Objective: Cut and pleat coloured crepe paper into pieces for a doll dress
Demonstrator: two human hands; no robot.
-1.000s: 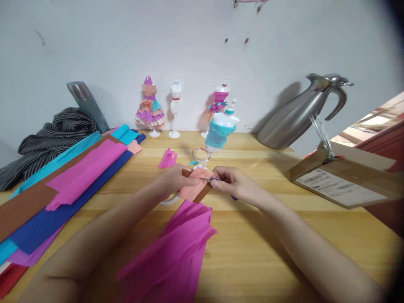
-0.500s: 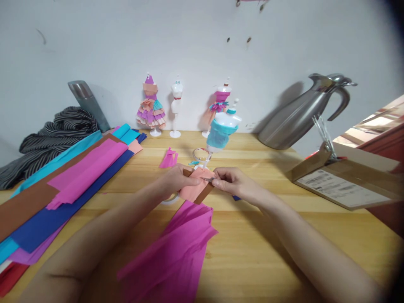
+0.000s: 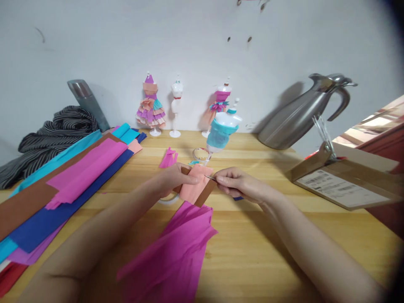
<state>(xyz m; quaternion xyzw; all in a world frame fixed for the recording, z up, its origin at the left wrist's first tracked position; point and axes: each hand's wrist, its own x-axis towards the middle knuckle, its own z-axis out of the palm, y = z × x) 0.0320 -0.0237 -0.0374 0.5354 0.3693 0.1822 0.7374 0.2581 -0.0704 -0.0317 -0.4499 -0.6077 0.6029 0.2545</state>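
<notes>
Cutting appears in hand: between the hands, peach paper (image 3: 196, 185) overlaps brown paper (image 3: 205, 195), both pinched under the left hand's (image 3: 176, 179) thumb, while the closed right hand (image 3: 238, 184) grips probable scissors (image 3: 209, 177) at the peach edge, the next snip calling for taut paper.

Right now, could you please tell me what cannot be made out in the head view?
Head view, hidden: the grip of the thin metal tool, inside the right hand.
Head view, hidden: the far part of the white ring, by the left hand.
Head view, hidden: part of the pink-topped mannequin, behind the turquoise-wrapped mannequin.
Head view, too small and blurred: the shipping label's print.
Head view, cut off by the bottom edge: the magenta paper's near end.
</notes>
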